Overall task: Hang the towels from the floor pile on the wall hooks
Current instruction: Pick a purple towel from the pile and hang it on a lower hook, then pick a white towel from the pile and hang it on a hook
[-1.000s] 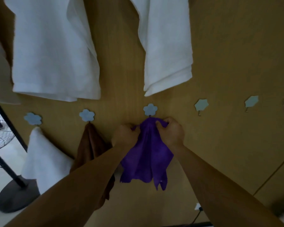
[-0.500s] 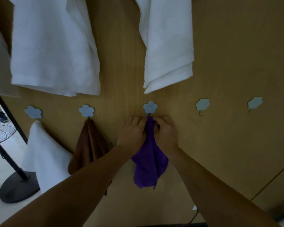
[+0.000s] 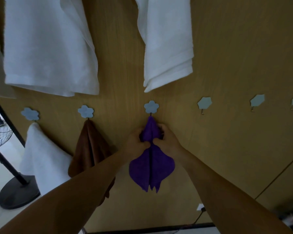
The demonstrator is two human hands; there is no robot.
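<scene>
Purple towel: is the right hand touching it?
Touching. The head view shows the right hand pinching the purple towel just below the hook, fingers curled into the cloth.

Six pale blue flower hooks [image 3: 151, 106] line the wall, and three of them carry towels. I count three white towels [image 3: 49, 48], one brown towel [image 3: 90, 149] and one purple towel [image 3: 150, 169]. There are two hands, the left hand [image 3: 136, 142] and the right hand [image 3: 167, 139], and one standing fan [image 3: 17, 191].

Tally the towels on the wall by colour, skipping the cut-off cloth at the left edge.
White towels: 3
Brown towel: 1
Purple towel: 1
Total: 5
</scene>
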